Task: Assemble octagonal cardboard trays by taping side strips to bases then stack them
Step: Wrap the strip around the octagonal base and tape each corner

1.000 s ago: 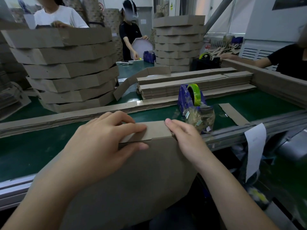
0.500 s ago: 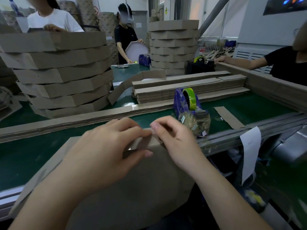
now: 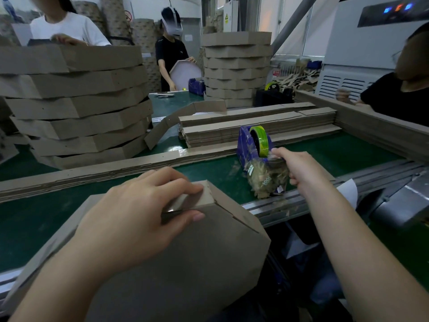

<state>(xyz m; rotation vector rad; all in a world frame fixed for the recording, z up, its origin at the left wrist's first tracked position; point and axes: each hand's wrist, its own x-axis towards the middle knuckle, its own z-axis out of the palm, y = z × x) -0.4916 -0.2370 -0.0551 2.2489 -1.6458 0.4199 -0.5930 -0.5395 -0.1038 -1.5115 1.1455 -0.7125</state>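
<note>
Taping step, mid-tray. The left hand (image 3: 139,212) is clamped on the work. Its fingers are curled over the top of the folded side strip (image 3: 204,194) and the thumb is pressed underneath against the brown face of the octagonal base (image 3: 185,263), pinching strip and base together at that edge. The tray sits tipped up towards the camera, its far edge on the green bench (image 3: 336,154) and its near part hanging off the front rail, directly under that hand.

The right hand (image 3: 299,168) is out at the purple tape dispenser (image 3: 246,145), which is well to the right of the left hand and a little beyond it. Its fingers are curled, with thumb and forefinger closed together at the cutter just below the yellow-green tape roll (image 3: 262,140). It looks to be pinching the tape end (image 3: 274,158), though the tape itself is hard to make out. Beneath the right hand a wad of tape and cardboard scraps (image 3: 267,177) clings to the dispenser's front.

The next move, I'd judge, is to draw out a length, tear it on the blade and carry it to the seam beside the left fingers. That hand must hold firm or the corner will spring open.

Beyond the left hand lie loose flat strips (image 3: 255,126), and further left stands a tall stack of finished trays (image 3: 81,101), where this one should go.
</note>
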